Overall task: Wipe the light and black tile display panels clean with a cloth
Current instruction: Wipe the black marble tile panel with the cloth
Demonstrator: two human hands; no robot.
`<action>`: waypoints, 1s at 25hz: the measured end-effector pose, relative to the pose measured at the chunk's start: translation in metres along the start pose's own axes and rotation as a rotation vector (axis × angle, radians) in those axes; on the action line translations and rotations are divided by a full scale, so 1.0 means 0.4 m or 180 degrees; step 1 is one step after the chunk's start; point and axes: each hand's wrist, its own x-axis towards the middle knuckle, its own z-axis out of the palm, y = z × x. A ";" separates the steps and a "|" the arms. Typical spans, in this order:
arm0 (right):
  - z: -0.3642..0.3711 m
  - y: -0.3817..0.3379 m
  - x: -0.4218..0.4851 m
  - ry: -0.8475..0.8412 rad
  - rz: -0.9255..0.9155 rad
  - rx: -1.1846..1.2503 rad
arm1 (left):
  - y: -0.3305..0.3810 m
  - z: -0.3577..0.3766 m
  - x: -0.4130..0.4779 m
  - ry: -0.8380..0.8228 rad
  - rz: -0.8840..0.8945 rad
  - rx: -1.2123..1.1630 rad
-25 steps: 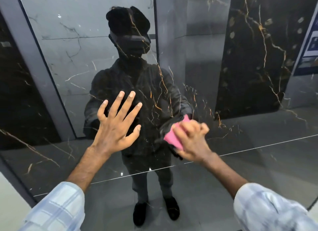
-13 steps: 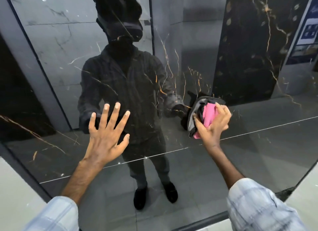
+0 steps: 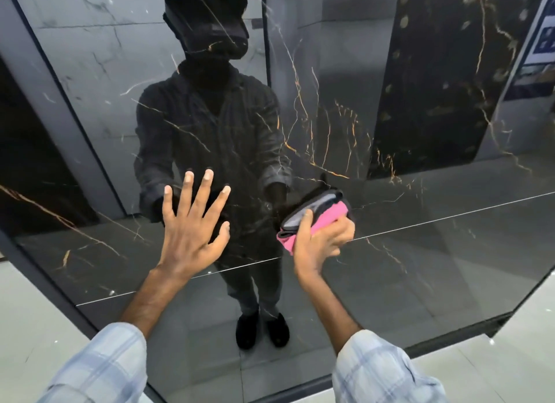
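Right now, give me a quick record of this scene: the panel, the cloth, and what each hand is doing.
surface: black tile panel, glossy, gold-veined, upright
cloth: pink and grey, folded, against the panel
left hand: fingers spread, flat on the panel
right hand: grips the cloth, to the right of the left hand

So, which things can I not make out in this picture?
Head view:
Underside of the cloth, against the black panel: hidden by the right hand that grips it.
Dust or smears on the panel: lost in reflections.
Panel's top: cut off by the frame edge.
Text on the reflected poster: too small, cut at right edge.
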 end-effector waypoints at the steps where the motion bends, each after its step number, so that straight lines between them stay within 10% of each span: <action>1: 0.002 -0.009 -0.004 -0.0139 -0.0642 -0.0170 | 0.007 -0.008 -0.006 0.0077 -0.0040 -0.0191; 5: -0.036 0.066 0.006 -0.1583 -0.3583 -0.1255 | 0.009 -0.042 -0.023 0.0210 -0.0235 -0.0418; 7: -0.058 0.080 0.064 -0.1626 -0.4073 -0.1227 | -0.011 -0.054 -0.017 0.0280 -0.0306 -0.0151; 16: -0.073 0.149 0.035 -0.0343 -0.0770 0.0346 | -0.010 0.003 -0.029 -0.0067 -0.0490 0.0523; 22: -0.032 0.034 0.065 -0.0257 -0.1540 0.0304 | -0.034 -0.035 0.019 0.0288 -0.0419 0.0464; 25: -0.018 0.107 -0.010 -0.1162 -0.3284 -0.0820 | -0.056 -0.017 0.019 0.0160 -0.0262 0.0757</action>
